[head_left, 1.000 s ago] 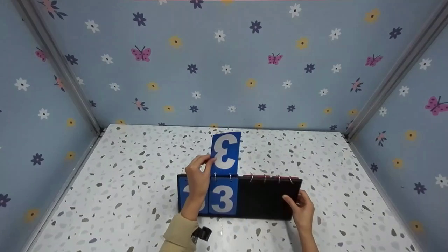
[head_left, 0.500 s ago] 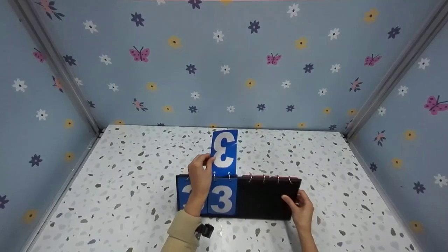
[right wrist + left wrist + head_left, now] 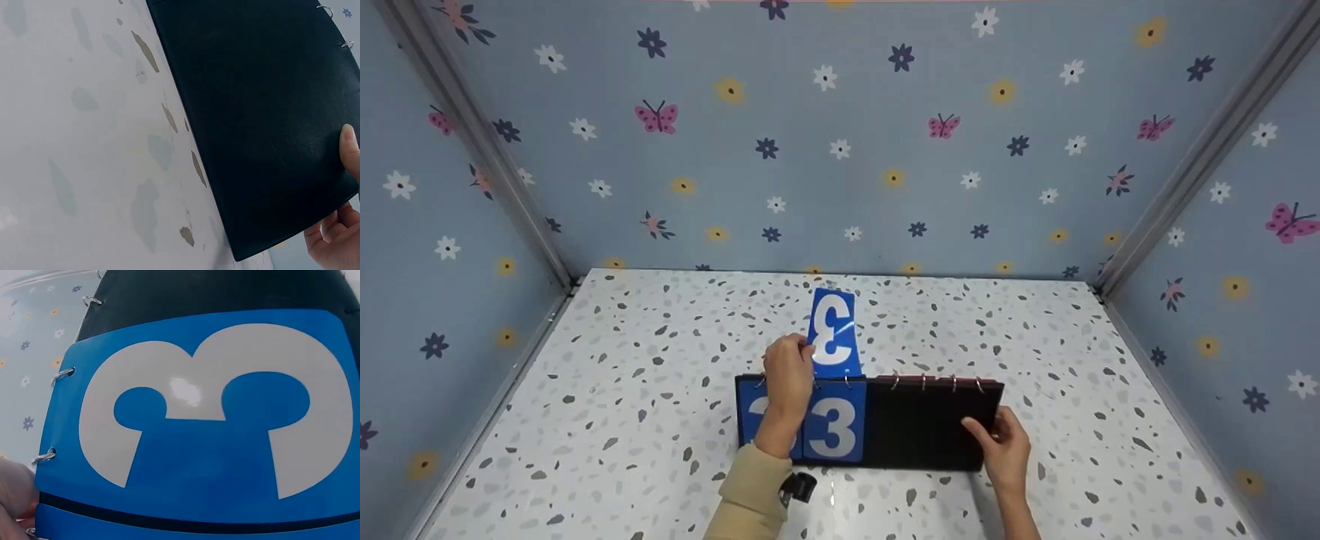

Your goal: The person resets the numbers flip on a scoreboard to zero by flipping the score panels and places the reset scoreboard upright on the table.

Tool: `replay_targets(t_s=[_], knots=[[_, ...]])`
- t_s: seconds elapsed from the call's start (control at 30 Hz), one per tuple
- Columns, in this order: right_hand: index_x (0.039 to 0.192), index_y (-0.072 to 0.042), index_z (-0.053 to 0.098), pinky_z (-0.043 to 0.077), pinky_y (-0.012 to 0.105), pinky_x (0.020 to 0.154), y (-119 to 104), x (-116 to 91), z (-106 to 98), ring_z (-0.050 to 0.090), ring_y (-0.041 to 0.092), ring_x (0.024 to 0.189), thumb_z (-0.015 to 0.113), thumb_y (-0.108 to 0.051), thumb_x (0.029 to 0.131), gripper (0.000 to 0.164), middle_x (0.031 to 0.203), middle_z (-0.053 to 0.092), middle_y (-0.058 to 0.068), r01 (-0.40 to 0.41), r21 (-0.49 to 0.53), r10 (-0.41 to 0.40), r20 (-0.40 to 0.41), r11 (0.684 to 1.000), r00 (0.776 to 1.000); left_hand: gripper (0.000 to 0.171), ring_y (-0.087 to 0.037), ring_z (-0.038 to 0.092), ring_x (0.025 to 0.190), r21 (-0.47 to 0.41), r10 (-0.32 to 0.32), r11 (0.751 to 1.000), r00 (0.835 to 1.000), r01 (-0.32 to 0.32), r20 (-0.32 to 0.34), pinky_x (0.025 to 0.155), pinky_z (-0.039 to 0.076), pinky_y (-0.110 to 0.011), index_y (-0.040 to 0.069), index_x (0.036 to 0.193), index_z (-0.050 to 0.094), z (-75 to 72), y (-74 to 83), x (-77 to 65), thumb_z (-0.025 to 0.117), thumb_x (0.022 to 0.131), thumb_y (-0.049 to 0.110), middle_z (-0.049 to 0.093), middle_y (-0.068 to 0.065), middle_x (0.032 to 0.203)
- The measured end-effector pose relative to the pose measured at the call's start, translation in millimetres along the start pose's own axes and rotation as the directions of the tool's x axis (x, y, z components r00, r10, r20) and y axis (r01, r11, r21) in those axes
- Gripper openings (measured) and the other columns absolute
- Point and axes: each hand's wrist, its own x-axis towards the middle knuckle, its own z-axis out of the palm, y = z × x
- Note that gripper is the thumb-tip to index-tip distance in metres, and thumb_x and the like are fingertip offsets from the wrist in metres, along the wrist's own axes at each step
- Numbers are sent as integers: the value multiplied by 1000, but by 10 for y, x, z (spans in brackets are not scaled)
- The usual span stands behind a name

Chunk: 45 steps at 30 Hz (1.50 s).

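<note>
A flip scoreboard (image 3: 922, 424) with a black cover leans on the table, number cards on its left half. My left hand (image 3: 790, 375) pinches the left edge of a blue number card (image 3: 834, 330), which is turned up over the rings and shows an upside-down white 3. Below the rings lies another blue card (image 3: 849, 429) with a white 3; the left wrist view shows this front card (image 3: 197, 467) close up. Behind my left forearm, the leftmost card (image 3: 751, 439) is partly hidden. My right hand (image 3: 1009, 446) grips the board's right edge, thumb (image 3: 350, 149) in front and fingers behind.
Metal rings (image 3: 924, 382) run along the board's top edge, with reddish cards behind them on the right. The speckled white table (image 3: 622, 390) meets flowered blue wall panels (image 3: 840, 112) at the back and both sides.
The raised blue card has tipped farther back, away from me, and its top has shifted a little left. My left hand has followed it, while the right hand keeps its hold on the board.
</note>
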Motion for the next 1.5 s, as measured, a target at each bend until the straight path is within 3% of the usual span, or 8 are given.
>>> replay_targets(t_s=[0.27,0.4,0.63,0.8,0.93,1.13,1.33,1.5], knots=[[87,6,59,45,18,57,-3,-9,5,56,13,62,74,3,70,22,75,62,18,-4,6,4,5,1000,1000,13,-22,60,63,81,-55,995,996,50,68,59,48,-35,-8,83,66,-23,-29,37,69,77,2,62,-15,74],[87,6,60,45,18,57,-7,-9,9,56,13,62,74,2,71,22,75,62,17,-5,-1,5,7,1000,1000,17,-22,59,63,111,-42,993,997,34,68,59,48,-35,-7,85,67,-29,-31,29,69,79,9,63,-14,74],[87,6,59,45,18,59,0,2,15,56,10,63,74,3,70,22,77,63,18,-7,0,7,2,1000,1000,12,-24,57,70,46,109,993,993,-107,-52,63,47,-36,-5,86,65,-78,1,-83,67,80,6,59,-13,80],[87,6,59,45,18,57,6,2,11,56,11,62,74,2,70,22,75,62,17,1,-8,-1,1,1000,1000,12,-26,57,82,-10,213,976,961,-218,-175,70,47,-37,-2,91,63,-133,38,-258,66,80,2,58,-12,89],[87,6,59,44,18,57,8,1,7,55,11,62,74,2,71,22,75,62,17,4,-15,-4,2,1000,1000,18,-26,56,88,-17,241,967,941,-252,-237,74,46,-37,-1,95,62,-170,50,-430,68,78,0,58,-11,93],[88,6,59,45,18,57,11,-3,3,55,11,62,73,2,71,22,76,62,18,-1,-15,1,1,1000,1000,25,-23,56,88,-57,203,973,950,-222,-237,73,46,-35,-1,100,60,-177,6,-685,68,77,-2,57,-10,98],[87,6,59,45,18,57,14,-3,5,55,11,62,73,2,71,22,76,62,18,0,-4,0,1,1000,1000,28,-21,54,85,-93,104,988,978,-122,-181,73,46,-35,-4,103,57,-113,-96,-874,68,78,0,56,-11,98],[86,6,59,45,18,57,10,0,8,55,11,62,73,3,71,21,76,62,18,1,0,-1,0,1000,1000,32,-22,55,86,-115,30,992,988,-48,-151,75,46,-37,-4,105,56,-60,-175,-971,70,77,1,55,-11,99]])
